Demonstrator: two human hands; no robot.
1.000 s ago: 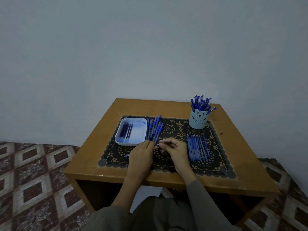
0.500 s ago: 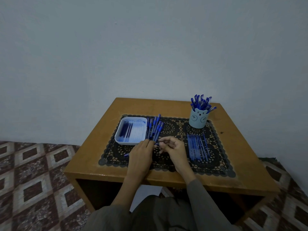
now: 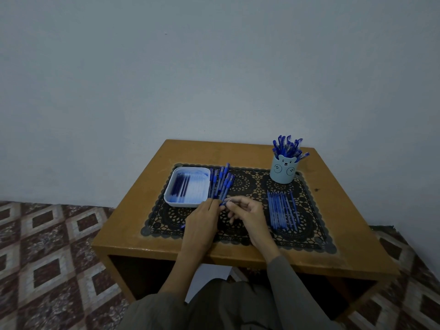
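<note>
Left grip (image 3: 202,221) holds a pen (image 3: 222,204) (right grip (image 3: 248,215) pinches its tip) beside the pen pile (image 3: 220,184).

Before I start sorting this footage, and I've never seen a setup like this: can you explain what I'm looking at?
There is no machine here. One camera worn on a person's head looks down at their own two bare hands. They sit at a wooden table covered by a lace mat. On it are a white tray holding dark refills, a loose pile of blue pens beside the tray, a row of refills on the right, and a bear cup full of capped pens. The left hand grips a blue pen. The right hand pinches its far end, which is too small to see clearly.
</note>
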